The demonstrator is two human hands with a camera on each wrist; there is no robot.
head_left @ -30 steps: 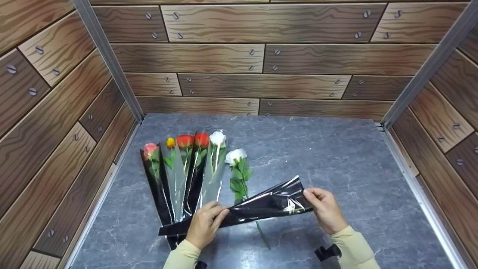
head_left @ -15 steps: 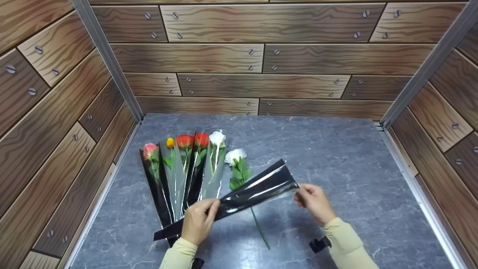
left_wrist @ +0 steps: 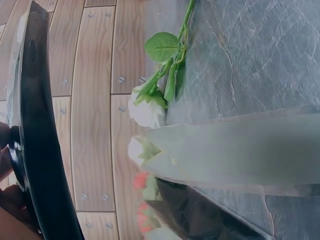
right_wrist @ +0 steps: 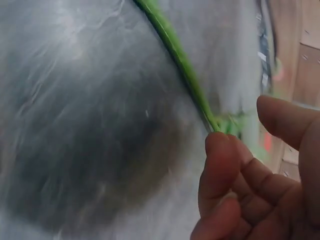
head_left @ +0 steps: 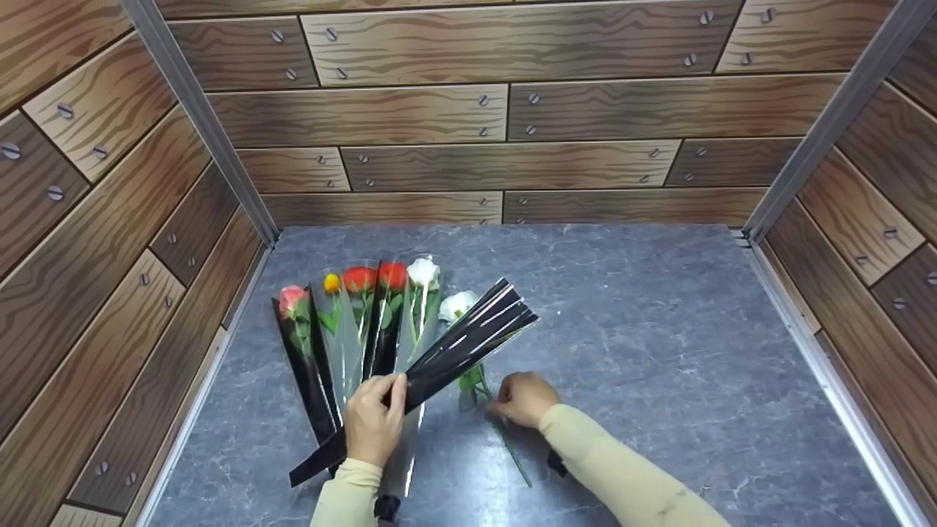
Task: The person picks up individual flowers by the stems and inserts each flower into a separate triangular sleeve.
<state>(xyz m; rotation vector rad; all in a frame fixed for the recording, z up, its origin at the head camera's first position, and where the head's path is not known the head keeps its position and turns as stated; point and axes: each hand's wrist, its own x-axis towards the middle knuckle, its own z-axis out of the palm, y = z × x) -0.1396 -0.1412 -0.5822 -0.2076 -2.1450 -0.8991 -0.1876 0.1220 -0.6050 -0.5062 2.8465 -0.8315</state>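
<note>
My left hand (head_left: 375,421) grips a flat black flower sleeve (head_left: 457,359) near its narrow lower part, and the wide end points up and to the right. In the left wrist view the sleeve (left_wrist: 42,125) runs along the left side, with fingertips at the edge. A loose white rose (head_left: 457,304) lies on the table, its bloom partly covered by the sleeve in the head view. Reaching to its green stem (right_wrist: 180,60), my right hand (head_left: 527,399) has curled fingers right at the stem and the thumb apart from them.
Left of the loose rose lie wrapped flowers in a row: a pink one (head_left: 293,300), a small yellow one (head_left: 331,283), two red ones (head_left: 359,278) and a white one (head_left: 423,272). Wood-patterned walls (head_left: 410,117) with metal edge posts (head_left: 198,117) enclose the grey table (head_left: 644,329).
My right hand has let go of the sleeve's wide end and moved left and down to the rose's stem. My left hand has tilted the sleeve more steeply and shifted slightly left.
</note>
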